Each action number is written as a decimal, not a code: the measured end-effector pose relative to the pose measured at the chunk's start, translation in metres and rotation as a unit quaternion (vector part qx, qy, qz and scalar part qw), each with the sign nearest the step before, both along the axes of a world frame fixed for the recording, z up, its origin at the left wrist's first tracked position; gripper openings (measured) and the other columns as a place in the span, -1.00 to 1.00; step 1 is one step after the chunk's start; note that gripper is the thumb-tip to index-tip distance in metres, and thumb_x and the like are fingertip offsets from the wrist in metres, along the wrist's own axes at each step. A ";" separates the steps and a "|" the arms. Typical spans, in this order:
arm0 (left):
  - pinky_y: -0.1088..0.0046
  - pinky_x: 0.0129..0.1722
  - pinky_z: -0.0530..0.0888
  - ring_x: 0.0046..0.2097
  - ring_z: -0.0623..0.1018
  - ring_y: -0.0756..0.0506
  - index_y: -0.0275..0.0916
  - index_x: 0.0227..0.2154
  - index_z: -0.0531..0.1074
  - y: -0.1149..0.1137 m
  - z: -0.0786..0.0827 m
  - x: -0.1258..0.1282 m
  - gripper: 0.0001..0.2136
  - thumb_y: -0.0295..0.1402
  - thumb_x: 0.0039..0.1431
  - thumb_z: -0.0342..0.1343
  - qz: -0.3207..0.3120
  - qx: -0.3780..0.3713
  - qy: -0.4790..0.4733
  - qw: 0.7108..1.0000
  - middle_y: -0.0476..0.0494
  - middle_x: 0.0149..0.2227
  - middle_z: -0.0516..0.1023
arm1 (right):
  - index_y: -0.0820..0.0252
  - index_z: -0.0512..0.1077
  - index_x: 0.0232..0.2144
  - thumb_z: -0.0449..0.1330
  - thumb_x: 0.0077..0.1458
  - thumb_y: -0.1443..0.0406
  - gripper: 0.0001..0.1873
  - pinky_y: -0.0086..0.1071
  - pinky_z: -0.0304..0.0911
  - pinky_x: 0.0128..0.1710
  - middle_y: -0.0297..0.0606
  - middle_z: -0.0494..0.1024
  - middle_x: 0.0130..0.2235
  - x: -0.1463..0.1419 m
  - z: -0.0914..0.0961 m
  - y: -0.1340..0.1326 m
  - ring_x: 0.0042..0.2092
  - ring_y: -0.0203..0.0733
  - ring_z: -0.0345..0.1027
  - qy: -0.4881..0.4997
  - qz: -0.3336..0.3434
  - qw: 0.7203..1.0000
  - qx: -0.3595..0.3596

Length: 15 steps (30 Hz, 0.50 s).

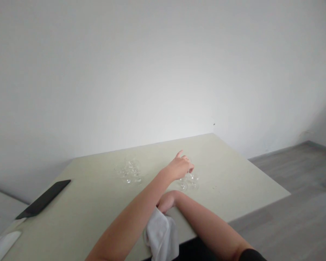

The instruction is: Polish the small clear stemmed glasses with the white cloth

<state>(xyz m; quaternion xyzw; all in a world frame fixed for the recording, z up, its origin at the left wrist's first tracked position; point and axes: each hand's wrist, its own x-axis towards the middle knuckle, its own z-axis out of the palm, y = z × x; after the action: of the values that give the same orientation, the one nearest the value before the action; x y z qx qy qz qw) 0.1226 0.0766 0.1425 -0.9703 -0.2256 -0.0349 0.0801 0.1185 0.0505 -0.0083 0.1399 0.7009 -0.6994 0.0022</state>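
My left arm reaches across to the right, and my left hand (179, 166) is over a cluster of clear glasses (188, 181). One finger sticks out while the others curl down on a clear glass, which the hand partly hides. Close to the table's front edge, my right hand (167, 201) is closed on a white cloth (161, 233) that hangs down in folds. The left forearm passes in front of part of the right hand. Another group of clear glasses (130, 171) stands further left; their exact shapes are hard to make out.
The pale table (97, 203) reaches back to a white wall (163, 72). A flat black object (45, 199) lies along its left edge, with a white item (4, 246) nearer to me. Grey wood-look floor (282, 214) shows at the right.
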 end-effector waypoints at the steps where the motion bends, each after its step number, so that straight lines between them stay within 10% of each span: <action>1: -0.04 0.26 0.01 -0.10 0.48 -0.10 -0.12 -0.37 0.51 -0.001 0.001 -0.003 -0.83 -0.53 0.12 0.09 -0.005 0.004 0.003 1.000 -0.04 -0.33 0.55 | 0.33 0.49 -0.31 0.39 -0.25 0.35 -0.64 -0.42 0.32 -0.15 -0.33 0.61 -0.25 -0.001 -0.001 0.001 -0.14 -0.13 0.47 -0.005 0.025 1.000 -0.013; 7: 0.04 0.29 -0.01 -0.16 0.50 -0.06 -0.13 -0.38 0.52 -0.011 0.013 -0.040 -0.84 -0.53 0.12 0.11 0.011 0.011 -0.018 1.000 -0.02 -0.37 0.57 | 0.31 0.47 -0.47 0.44 -0.31 0.29 -0.69 -0.44 0.26 -0.05 -0.35 0.62 -0.32 -0.004 0.004 0.003 -0.08 -0.13 0.44 0.008 0.090 0.996 0.009; 15: 0.06 0.32 -0.08 -0.08 0.50 -0.08 -0.10 -0.31 0.51 -0.056 0.032 -0.128 -0.81 -0.42 0.24 -0.02 0.185 -0.003 -0.110 0.976 -0.02 -0.24 0.60 | 0.31 0.49 -0.44 0.43 -0.23 0.31 -0.74 -0.39 0.24 -0.01 -0.43 0.60 -0.41 -0.003 0.015 -0.001 -0.14 -0.13 0.45 -0.008 0.102 0.994 0.043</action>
<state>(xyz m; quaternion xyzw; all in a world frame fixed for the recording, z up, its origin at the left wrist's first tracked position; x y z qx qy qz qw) -0.0051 0.0205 0.1749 -0.9020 -0.4091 -0.1256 0.0569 0.1160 0.0497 0.0070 0.0736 0.7406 -0.6639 0.0735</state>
